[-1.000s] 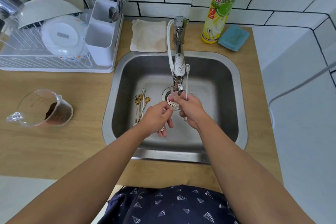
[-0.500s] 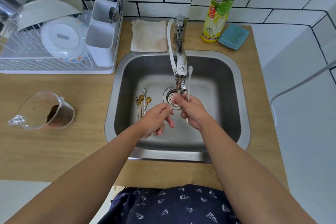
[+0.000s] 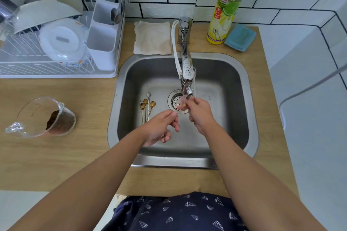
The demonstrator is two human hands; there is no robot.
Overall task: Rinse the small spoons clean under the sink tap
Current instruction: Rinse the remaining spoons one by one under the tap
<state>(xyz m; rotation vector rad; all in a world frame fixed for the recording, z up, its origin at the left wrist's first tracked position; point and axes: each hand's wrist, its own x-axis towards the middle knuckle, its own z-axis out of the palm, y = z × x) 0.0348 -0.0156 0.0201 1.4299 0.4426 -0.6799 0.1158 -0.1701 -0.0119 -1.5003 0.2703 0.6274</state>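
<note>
Head view: right hand (image 3: 200, 113) raised under tap (image 3: 185, 73), fingers closed around something blurred in the water over the drain (image 3: 174, 101); held item not identifiable. Left hand (image 3: 159, 127) just beside, fingertips pinched together, contents unclear. Small spoons (image 3: 146, 108), gold with one silver, lying bundled on sink (image 3: 234, 99) floor, left of drain. Glass cup (image 3: 45, 116) tipped on counter (image 3: 75, 152), well apart.
</note>
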